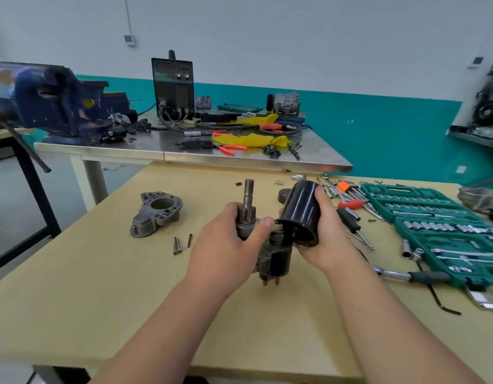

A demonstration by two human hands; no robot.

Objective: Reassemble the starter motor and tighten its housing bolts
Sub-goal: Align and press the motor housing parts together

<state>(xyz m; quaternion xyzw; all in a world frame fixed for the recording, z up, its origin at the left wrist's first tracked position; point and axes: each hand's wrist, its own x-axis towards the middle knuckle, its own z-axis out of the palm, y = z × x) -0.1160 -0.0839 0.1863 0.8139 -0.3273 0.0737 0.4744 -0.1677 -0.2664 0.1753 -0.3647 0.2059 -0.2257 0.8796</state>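
black housing [300, 212] — table edge [184, 367] near

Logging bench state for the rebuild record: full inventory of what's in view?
Black cylindrical motor housing: 1, black, in right hand.
Starter core with geared shaft: 1, dark grey, in left hand.
Grey cast nose bracket: 1, grey, tan table, left.
Long housing bolts: 3, dark steel, before the bracket.
Green socket set case: 1, open, table right.
Ratchet wrench: 1, chrome, near the case.
Blue bench vise: 1, rear steel table.
Black welder unit: 1, rear table.
Left hand, right hand: both gripping.
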